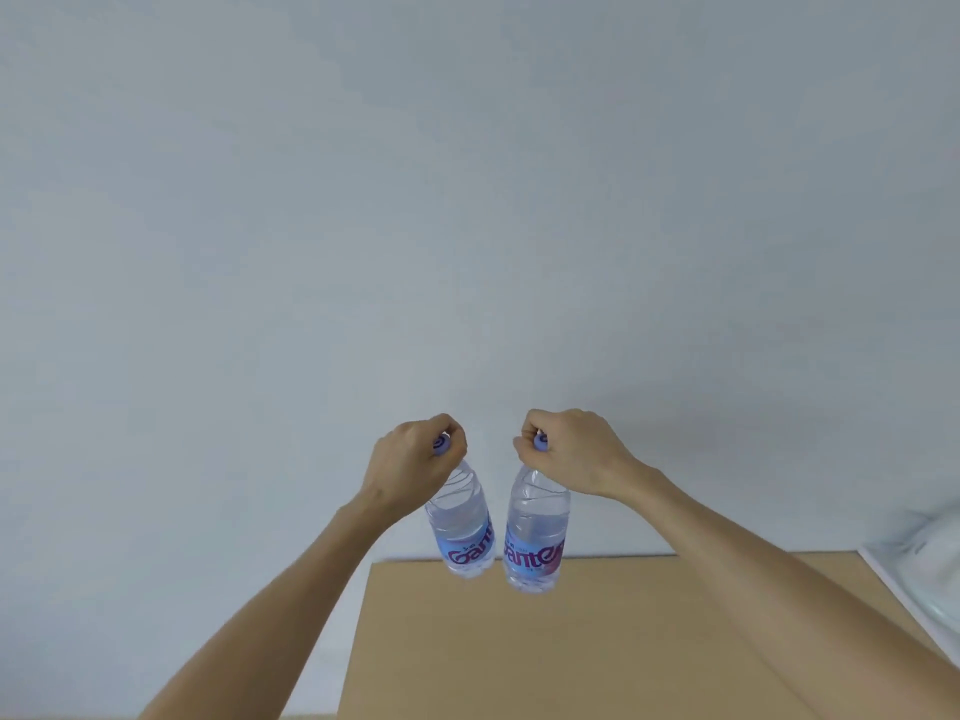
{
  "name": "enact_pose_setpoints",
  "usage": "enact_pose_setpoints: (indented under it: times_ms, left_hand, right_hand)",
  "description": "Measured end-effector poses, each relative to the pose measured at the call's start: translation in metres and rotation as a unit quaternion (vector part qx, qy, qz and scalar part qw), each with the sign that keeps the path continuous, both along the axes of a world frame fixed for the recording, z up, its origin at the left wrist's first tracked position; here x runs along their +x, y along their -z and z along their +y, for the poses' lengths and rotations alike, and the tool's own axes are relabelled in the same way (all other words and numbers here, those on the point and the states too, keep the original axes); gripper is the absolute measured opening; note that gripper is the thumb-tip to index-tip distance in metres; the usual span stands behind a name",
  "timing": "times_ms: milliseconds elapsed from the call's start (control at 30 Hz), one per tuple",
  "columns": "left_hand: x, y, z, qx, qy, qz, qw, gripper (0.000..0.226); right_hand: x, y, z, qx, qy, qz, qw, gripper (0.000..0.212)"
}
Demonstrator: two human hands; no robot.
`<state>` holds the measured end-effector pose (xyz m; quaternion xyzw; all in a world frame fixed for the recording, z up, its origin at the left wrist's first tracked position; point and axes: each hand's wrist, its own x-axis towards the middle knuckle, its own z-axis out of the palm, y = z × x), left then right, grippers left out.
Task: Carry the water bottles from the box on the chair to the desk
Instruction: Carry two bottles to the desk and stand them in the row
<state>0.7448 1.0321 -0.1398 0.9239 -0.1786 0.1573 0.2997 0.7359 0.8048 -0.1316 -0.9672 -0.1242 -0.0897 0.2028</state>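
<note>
Two clear water bottles with blue labels and pale blue caps hang side by side in the air. My left hand [413, 462] grips the cap of the left bottle [462, 532]. My right hand [569, 452] grips the cap of the right bottle [535, 537]. Both bottles hang above the far edge of a light brown desk top [597, 646]. Their bases do not touch the surface. The box and the chair are out of view.
A plain pale wall fills the upper part of the view. A white object [930, 569], partly cut off, lies at the right edge beside the brown surface.
</note>
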Motion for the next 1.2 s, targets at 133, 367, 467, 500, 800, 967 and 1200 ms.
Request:
enact_pose_setpoints:
  times_ms: [133,367,467,500,800,967,1200]
  left_hand:
    - [0.009,0.031,-0.008,0.021,-0.004,0.025,0.999,0.017]
    - [0.023,0.079,-0.006,0.035,-0.049,0.069,0.996,0.019]
    - [0.027,0.097,-0.007,0.031,-0.062,0.089,0.994,0.022]
    - [0.028,0.102,-0.008,0.031,-0.066,0.094,0.993,0.023]
    - [0.037,0.129,-0.016,0.008,-0.049,0.124,0.991,0.023]
    - [0.033,0.147,-0.013,-0.020,-0.052,0.152,0.987,0.019]
    - [0.037,0.153,-0.021,-0.067,-0.053,0.214,0.973,0.017]
  right_hand:
    - [0.005,0.028,-0.003,-0.016,-0.008,0.016,1.000,0.018]
    - [0.017,0.071,0.005,-0.017,-0.023,0.033,0.999,0.019]
    - [0.023,0.085,0.013,-0.034,-0.040,0.027,0.998,0.020]
    - [0.025,0.090,0.015,-0.038,-0.041,0.023,0.998,0.020]
    - [0.030,0.121,0.028,-0.086,-0.033,0.003,0.996,0.030]
    - [0.027,0.141,0.021,-0.111,-0.014,0.013,0.994,0.035]
    - [0.034,0.152,0.015,-0.058,-0.013,0.036,0.998,0.042]
